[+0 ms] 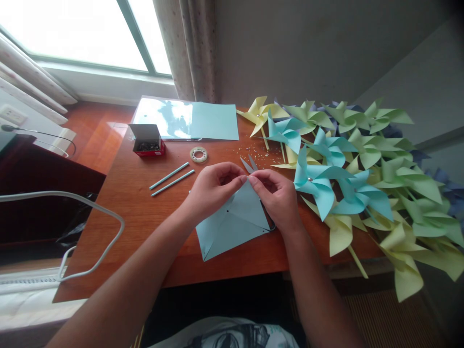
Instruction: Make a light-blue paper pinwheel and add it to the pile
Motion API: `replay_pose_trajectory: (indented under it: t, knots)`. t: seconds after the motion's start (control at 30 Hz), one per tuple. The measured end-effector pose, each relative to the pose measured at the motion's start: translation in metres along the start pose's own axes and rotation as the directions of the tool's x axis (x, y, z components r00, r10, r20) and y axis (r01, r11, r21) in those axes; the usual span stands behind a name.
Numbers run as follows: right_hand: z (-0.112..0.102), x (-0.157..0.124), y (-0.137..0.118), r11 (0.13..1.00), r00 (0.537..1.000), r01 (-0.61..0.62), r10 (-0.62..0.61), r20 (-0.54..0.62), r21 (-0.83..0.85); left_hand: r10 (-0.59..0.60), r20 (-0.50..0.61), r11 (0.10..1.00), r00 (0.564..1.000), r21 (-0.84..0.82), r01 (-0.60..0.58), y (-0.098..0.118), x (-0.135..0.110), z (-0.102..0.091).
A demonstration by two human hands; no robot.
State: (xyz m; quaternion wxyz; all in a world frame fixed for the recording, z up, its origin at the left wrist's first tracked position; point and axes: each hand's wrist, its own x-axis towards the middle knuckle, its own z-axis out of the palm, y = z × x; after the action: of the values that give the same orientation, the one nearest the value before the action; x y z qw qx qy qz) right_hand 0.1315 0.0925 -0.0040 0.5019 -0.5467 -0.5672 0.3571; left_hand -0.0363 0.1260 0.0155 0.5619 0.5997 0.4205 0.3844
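Note:
A light blue paper square, cut along its diagonals with a small hole at its centre, lies on the wooden table. My left hand and my right hand meet at its far corner, both pinching the paper's tip between thumb and fingers. Grey scissors lie on the table just behind my fingertips, their handle partly hidden under my right hand.
Two blue straws lie left of my hands. A tape roll, a red box of pins and blue paper sheets sit farther back. Several finished blue, green and yellow pinwheels cover the table's right side. A white cable loops at left.

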Motion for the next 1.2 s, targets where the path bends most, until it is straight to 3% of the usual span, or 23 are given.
replay_pose_trajectory:
  t: [0.23,0.87,1.2]
  knots:
    - [0.0005,0.0002,0.0001,1.0,1.0,0.008,-0.008,0.005,-0.009,-0.011,0.017,0.999,1.0,-0.045,0.012,-0.0017,0.0001,0.0003]
    - [0.0006,0.0001,-0.0019,0.988,0.995,0.095,-0.09,0.048,-0.118,0.054,0.019,0.997,0.998,0.061,-0.055,-0.0069,-0.0006,-0.0011]
    - [0.0007,0.0009,-0.0002,0.991,0.997,0.076,-0.074,0.021,-0.108,0.057,0.006,0.995,0.998,0.081,-0.058,-0.0068,0.0,-0.0008]
